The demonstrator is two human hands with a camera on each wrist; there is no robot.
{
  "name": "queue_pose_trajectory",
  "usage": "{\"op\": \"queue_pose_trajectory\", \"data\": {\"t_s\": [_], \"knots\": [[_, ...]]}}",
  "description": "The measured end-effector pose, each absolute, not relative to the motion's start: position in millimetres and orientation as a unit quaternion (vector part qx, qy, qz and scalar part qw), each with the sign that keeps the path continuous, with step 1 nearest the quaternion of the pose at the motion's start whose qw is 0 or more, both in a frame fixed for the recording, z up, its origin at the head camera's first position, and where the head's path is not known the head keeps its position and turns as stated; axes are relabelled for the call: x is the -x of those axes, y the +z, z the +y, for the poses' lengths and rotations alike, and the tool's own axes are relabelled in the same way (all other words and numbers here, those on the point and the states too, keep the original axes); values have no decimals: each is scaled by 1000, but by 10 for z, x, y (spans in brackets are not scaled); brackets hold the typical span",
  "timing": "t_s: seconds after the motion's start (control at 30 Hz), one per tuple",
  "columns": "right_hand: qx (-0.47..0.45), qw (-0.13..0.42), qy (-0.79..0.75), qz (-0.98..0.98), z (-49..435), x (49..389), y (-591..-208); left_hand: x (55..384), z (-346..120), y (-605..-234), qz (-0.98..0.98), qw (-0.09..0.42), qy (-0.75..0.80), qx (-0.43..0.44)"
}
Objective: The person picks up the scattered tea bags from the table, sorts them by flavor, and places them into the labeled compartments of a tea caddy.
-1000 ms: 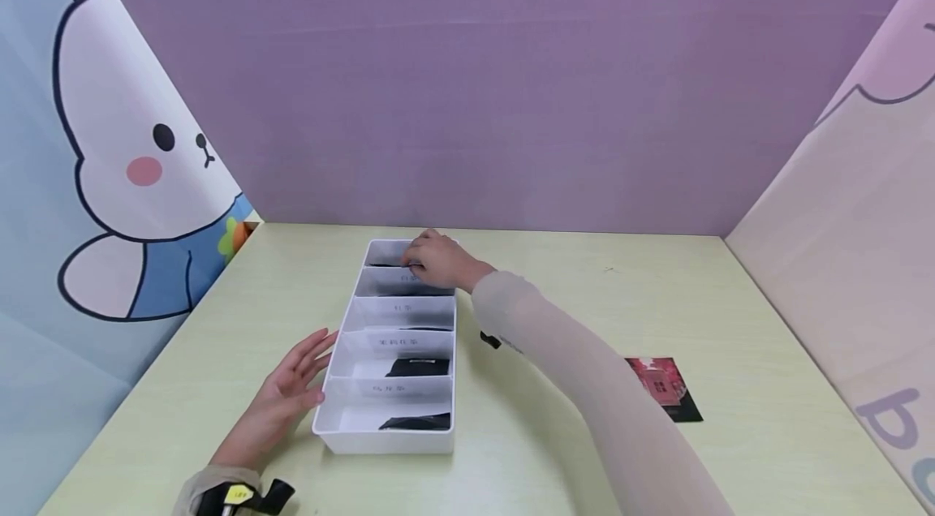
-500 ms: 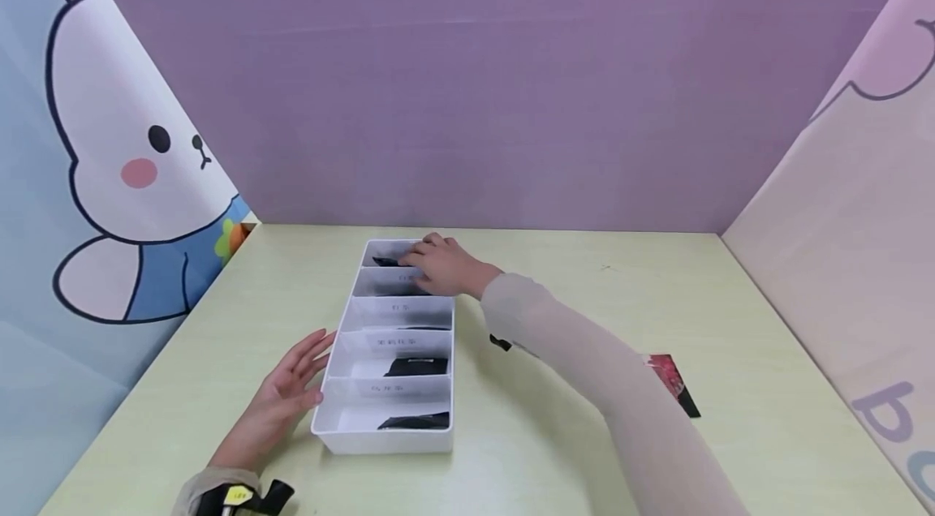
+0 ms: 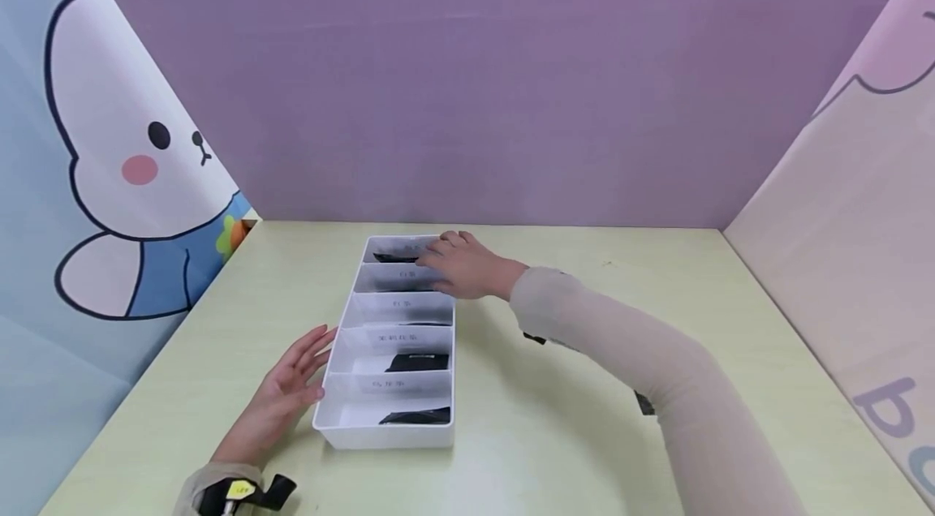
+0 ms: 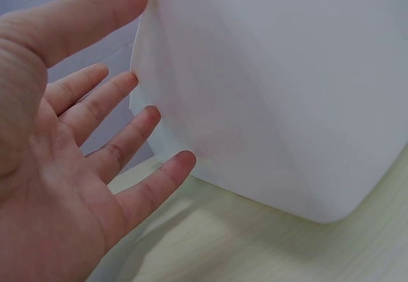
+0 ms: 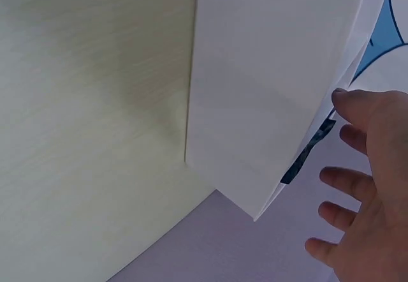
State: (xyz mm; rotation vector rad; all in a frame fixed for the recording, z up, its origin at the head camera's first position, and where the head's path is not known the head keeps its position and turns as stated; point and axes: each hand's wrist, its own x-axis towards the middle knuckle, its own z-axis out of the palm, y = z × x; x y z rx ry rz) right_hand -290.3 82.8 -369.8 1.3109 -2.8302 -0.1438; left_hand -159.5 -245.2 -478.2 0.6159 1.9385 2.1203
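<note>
A long white box (image 3: 387, 440) divided into several compartments stands on the table. My left hand (image 3: 286, 396) is at its left side, fingers spread and fairly straight; in the left wrist view the fingertips (image 4: 186, 161) touch the white wall. Over the far right corner hovers my right hand (image 3: 467, 266), its fingers loosely bent with nothing between them. A black packet (image 3: 394, 258) lies in the farthest compartment, sticking up slightly in the right wrist view. Nearer compartments hold a flat black packet (image 3: 418, 363) and another black packet (image 3: 416, 416).
Right of the box, a dark corner of a card-like packet (image 3: 644, 403) shows beside my right sleeve, which covers the remainder. A purple panel (image 3: 482, 94) rises behind the table (image 3: 540, 451). Printed cartoon panels stand at both sides.
My right hand has drawn back to the right from the farthest compartment, leaving more of the black packet there visible. The right sleeve now covers most of the red-and-black packet. My left hand stays put.
</note>
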Motion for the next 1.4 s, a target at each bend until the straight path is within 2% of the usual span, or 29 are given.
{"op": "queue_pose_trajectory", "data": {"t_s": [0.23,0.4,0.87,1.4], "knots": [[-427,65,-52,-900,1054,2715,-3692,1593,-2464,-4753,647,97,722,-223],[-424,59,-30,-903,1310,2582,-3727,1592,-2465,-4759,663,97,715,-199],[-371,-5,39,-928,2166,2293,-3914,1602,-2402,-4744,670,110,714,-173],[-235,-89,144,-957,2836,1904,-4156,1583,-2395,-4735,671,107,714,-167]]}}
